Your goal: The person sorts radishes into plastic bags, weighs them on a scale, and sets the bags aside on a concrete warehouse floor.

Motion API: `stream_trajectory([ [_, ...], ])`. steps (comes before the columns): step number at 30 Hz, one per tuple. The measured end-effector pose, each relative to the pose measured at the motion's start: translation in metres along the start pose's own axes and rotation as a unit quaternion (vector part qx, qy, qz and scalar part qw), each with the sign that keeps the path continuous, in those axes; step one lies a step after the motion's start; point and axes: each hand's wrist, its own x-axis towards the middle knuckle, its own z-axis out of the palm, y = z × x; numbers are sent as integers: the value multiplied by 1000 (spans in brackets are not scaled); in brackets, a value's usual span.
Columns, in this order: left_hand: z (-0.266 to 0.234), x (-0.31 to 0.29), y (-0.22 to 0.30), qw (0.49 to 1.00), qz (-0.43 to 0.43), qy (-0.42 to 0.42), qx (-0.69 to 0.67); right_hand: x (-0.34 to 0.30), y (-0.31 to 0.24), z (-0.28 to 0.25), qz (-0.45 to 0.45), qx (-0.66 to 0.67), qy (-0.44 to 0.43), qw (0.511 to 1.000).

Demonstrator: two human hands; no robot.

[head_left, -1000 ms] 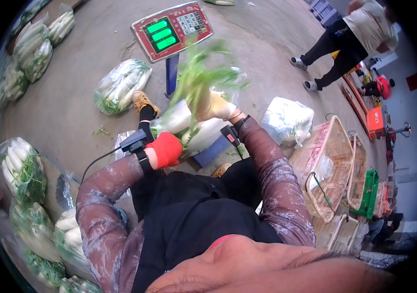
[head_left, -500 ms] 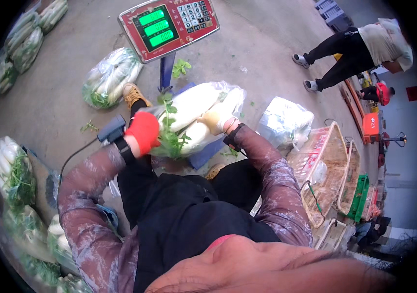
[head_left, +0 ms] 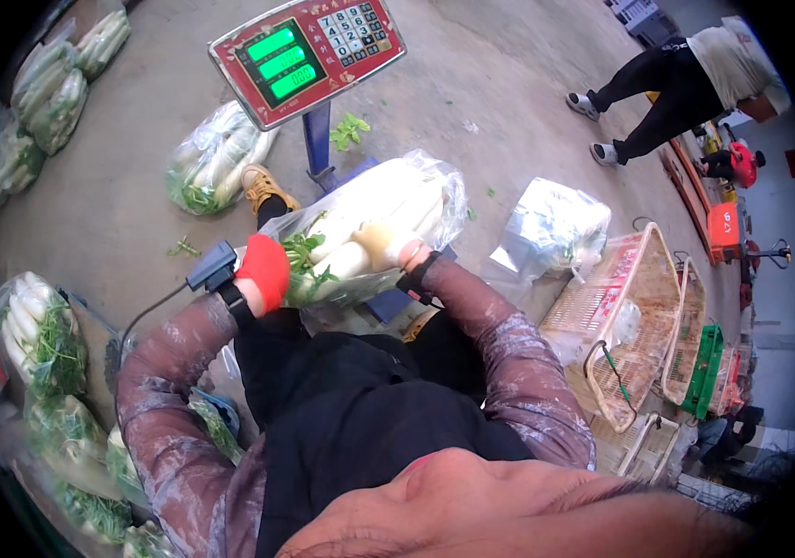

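Note:
A clear plastic bag (head_left: 448, 167) of long white radishes (head_left: 397, 200) lies in front of me on a blue platform scale (head_left: 393, 305). My left hand (head_left: 263, 272), in a red glove, closes on the bag's near left edge beside the leafy tops (head_left: 302, 253). My right hand (head_left: 386, 244), in a pale yellow glove, reaches over the bag's near side and curls on a radish; its fingertips are partly hidden. Beyond the bag, the scale's red display panel (head_left: 309, 58) stands on a blue post, lit green.
Bagged radishes (head_left: 220, 158) lie beyond my left foot; more bags (head_left: 39, 325) line the left side. To the right are a heap of clear plastic bags (head_left: 555, 223), woven baskets (head_left: 616, 316) and a green crate (head_left: 702, 372). A person (head_left: 676, 84) stands at the far right.
My right hand has moved left and slightly nearer over the radishes. The leafy tops have shifted left and lower, and the radishes lie closer together. My left hand has moved slightly left.

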Motion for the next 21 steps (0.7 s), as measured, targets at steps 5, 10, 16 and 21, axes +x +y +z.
stream_trajectory([
  [5, -8, -9, 25, 966, 44, -45, 252, 5, 6, -9, -1, -62, 22, 998],
  [10, -17, -28, 57, 953, 150, 45, 259, -20, 17, -7, -2, 42, 202, 979],
  [16, -10, -67, 77, 936, 119, 324, 69, -134, 11, -74, 133, 391, 260, 873],
  [21, 24, -72, 80, 957, 89, 275, 12, -344, 44, 1, 363, 529, 444, 626],
])
